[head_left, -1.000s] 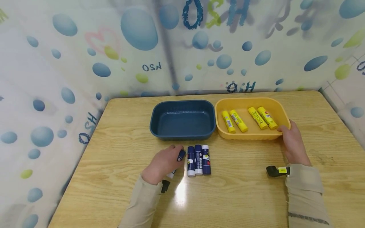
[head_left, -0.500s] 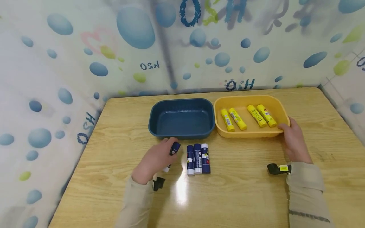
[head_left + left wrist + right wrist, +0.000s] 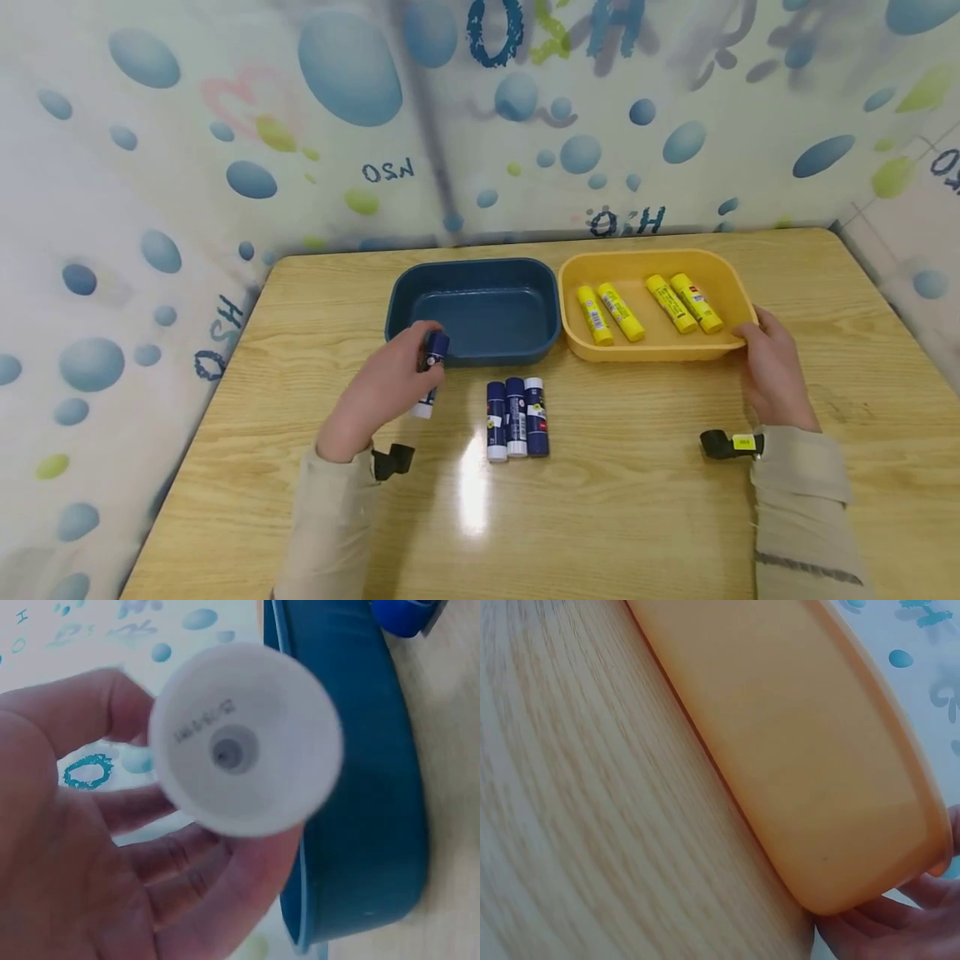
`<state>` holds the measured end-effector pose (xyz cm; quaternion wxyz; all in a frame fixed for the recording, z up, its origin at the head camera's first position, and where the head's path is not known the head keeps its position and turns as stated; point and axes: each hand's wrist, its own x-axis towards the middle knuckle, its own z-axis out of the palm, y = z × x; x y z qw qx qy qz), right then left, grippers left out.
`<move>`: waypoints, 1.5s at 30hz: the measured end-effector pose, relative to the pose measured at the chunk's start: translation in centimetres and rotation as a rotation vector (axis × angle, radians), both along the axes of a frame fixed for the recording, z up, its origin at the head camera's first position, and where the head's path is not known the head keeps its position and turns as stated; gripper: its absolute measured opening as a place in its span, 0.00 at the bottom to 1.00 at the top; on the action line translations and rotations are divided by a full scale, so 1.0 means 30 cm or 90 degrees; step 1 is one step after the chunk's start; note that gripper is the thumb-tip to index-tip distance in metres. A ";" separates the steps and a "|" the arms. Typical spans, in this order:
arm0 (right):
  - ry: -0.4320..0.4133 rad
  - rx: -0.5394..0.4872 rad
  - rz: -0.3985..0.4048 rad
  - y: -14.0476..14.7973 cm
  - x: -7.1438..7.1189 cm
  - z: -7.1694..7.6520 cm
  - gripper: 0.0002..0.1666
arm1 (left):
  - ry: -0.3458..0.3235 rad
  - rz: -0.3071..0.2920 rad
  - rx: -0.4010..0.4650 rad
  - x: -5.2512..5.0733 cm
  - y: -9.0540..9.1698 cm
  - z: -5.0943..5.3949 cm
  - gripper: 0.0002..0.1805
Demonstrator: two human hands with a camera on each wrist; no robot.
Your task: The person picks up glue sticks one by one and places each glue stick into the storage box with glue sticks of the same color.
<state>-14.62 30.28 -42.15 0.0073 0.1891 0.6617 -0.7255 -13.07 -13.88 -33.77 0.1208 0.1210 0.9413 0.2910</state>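
Observation:
My left hand (image 3: 384,385) pinches a dark blue glue stick (image 3: 437,348) near the front left corner of the blue bin (image 3: 480,362). The stick is tilted, its white end pointing down toward me. That white end fills the middle of the left wrist view, with the fingers curled around the stick. My right hand (image 3: 782,375) grips the front right corner of the yellow bin (image 3: 652,353), thumb over the rim and fingers outside, partly hidden. Several yellow glue sticks (image 3: 670,304) lie in the yellow bin. Nothing lies in the visible part of the blue bin.
Three dark blue glue sticks (image 3: 516,417) lie side by side on the wooden table (image 3: 600,517) in front of the blue bin. Both bins stand against each other. A patterned wall (image 3: 480,133) rises behind the table.
My left hand has lifted the blue glue stick from beside the row and carried it left and forward to the blue bin's corner. The right hand keeps its grip on the yellow bin.

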 end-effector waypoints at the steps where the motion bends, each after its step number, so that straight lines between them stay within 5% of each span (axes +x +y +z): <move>1: -0.001 -0.001 -0.001 0.002 -0.001 -0.003 0.32 | 0.002 0.004 0.001 -0.009 0.000 0.006 0.27; 15: 0.019 -0.038 -0.014 0.029 -0.014 -0.017 0.32 | -0.017 0.008 -0.055 -0.188 0.013 0.109 0.23; 28: 0.019 -0.016 -0.014 0.008 -0.015 0.008 0.31 | -0.094 0.018 -0.115 -0.357 -0.012 0.080 0.27; 34: -0.005 -0.004 -0.010 -0.002 -0.006 -0.008 0.32 | -0.188 0.021 -0.155 -0.399 -0.021 0.063 0.25; 41: -0.003 -0.017 -0.011 -0.008 -0.002 -0.005 0.32 | -0.315 0.053 -0.053 -0.460 -0.038 0.053 0.27; 45: 0.009 -0.008 -0.017 0.009 -0.014 -0.030 0.32 | -0.327 0.073 -0.046 -0.479 -0.040 0.055 0.28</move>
